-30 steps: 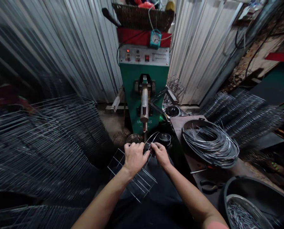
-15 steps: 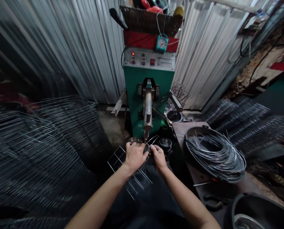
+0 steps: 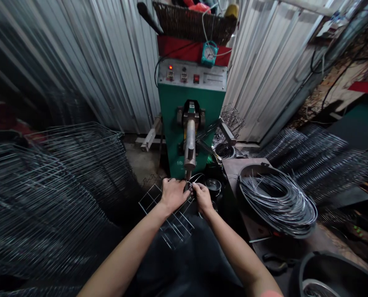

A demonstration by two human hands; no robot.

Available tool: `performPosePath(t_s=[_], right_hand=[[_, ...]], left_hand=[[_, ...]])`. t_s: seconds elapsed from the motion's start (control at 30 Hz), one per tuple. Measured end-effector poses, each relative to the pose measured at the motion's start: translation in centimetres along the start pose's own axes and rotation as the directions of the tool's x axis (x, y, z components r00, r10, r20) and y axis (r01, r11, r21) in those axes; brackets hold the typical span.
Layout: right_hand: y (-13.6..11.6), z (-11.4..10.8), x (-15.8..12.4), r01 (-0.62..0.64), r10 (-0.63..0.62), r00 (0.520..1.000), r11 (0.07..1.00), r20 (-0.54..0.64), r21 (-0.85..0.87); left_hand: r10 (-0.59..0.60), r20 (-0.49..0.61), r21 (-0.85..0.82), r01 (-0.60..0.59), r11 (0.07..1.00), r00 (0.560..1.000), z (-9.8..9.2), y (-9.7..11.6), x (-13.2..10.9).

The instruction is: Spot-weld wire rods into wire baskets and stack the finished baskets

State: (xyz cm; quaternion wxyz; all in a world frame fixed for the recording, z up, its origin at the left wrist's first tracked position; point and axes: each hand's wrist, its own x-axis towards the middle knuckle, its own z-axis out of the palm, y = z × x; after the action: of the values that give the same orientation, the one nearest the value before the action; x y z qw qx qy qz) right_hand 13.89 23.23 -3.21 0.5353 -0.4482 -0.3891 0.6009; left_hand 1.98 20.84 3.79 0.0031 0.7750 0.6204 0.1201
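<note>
Far left, a tall heap of finished-looking welded wire grids (image 3: 63,194). Centre, left hand (image 3: 172,194) and right hand (image 3: 202,199) close together, clamped on a part-built wire grid (image 3: 174,227) just below the electrode (image 3: 189,165) of a green spot welder (image 3: 190,103). Right, near the bench's (image 3: 233,169) far edge, a large coil of wire (image 3: 277,204) left to use.

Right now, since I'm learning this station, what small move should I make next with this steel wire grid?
Probably nudge the steel wire grid slightly forward until its curved wire sits squarely under the tip of the silver metal electrode on the green spot-welding machine: your left hand and right hand hold the wires right beside that tip, which looks nearly lined up.
</note>
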Motion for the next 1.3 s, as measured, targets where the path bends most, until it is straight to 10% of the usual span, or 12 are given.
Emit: performPosePath(t_s=[1.1, 1.3], right_hand=[[5.1, -7.1, -8.1, -0.278, 0.283, 0.959, 0.945, 0.003, -0.172], [7.1, -9.7, -9.8, -0.379, 0.374, 0.925, 0.92, -0.062, -0.099]], left_hand=[[-0.154, 0.065, 0.086, 0.149, 0.985, 0.986, -0.4, -0.4, 1.0], [-0.185, -0.339, -0.13, 0.149, 0.98, 0.922, 0.7, -3.9, -5.9]])
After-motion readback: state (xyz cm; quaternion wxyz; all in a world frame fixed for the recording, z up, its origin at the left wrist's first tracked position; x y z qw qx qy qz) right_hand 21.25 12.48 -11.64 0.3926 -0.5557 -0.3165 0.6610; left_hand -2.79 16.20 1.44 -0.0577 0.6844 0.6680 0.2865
